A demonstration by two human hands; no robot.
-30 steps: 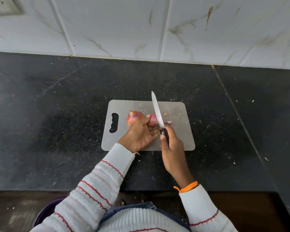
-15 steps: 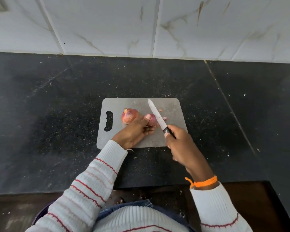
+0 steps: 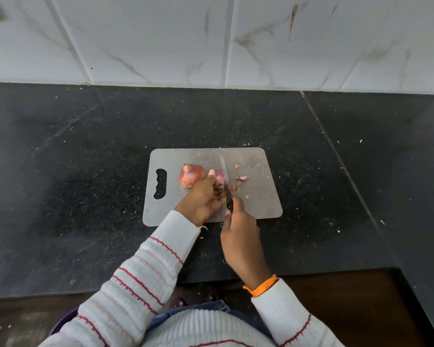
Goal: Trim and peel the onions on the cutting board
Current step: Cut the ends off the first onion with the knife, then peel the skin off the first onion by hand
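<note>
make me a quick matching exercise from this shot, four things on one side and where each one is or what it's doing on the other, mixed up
Things:
1. whole onion
2. knife
3. left hand
4. onion scraps

States:
A. gripped by the right hand, blade set against the pinker onion
B. loose on the cutting board, right of the blade
C. lying unheld near the board's handle slot
D. holding the pinker onion steady

Pairs: 1-C, 2-A, 3-D, 4-B

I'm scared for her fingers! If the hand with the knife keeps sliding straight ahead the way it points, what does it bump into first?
Probably nothing soon. The right hand points the knife away along the cutting board, just beside the held onion and left hand. Ahead lie bare board, then countertop.
</note>
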